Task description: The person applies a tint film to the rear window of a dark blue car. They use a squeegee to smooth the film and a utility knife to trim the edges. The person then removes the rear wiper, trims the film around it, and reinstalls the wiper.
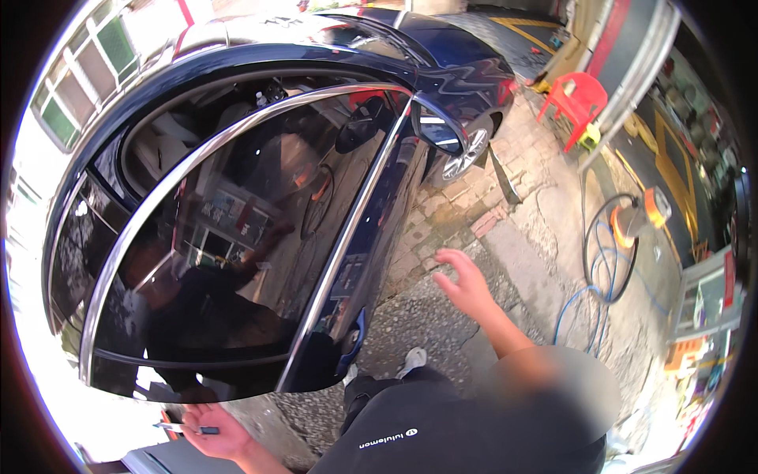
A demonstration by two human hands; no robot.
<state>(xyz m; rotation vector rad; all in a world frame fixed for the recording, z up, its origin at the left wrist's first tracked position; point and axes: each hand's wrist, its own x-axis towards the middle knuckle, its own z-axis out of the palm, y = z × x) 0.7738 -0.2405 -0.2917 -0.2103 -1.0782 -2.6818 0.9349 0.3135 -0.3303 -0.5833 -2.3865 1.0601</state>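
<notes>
My left hand (216,429) is at the bottom left, beside the rear edge of a dark blue car door (337,314). Its fingers are closed around a small slim tool (204,431) with a dark end; its exact kind is unclear. My right hand (465,281) is held out over the pavement with fingers apart and nothing in it. The door stands ajar, its dark window glass (260,237) raised and edged with chrome trim (331,266). The side mirror (439,127) is at the door's front end. The blue door handle (353,340) shows near the lower edge.
An orange-and-black machine (639,216) stands on the ground at right with a black hose (625,290) and a blue hose (568,308). A red plastic chair (574,103) is farther back. The car's front wheel (468,154) rests on brick paving.
</notes>
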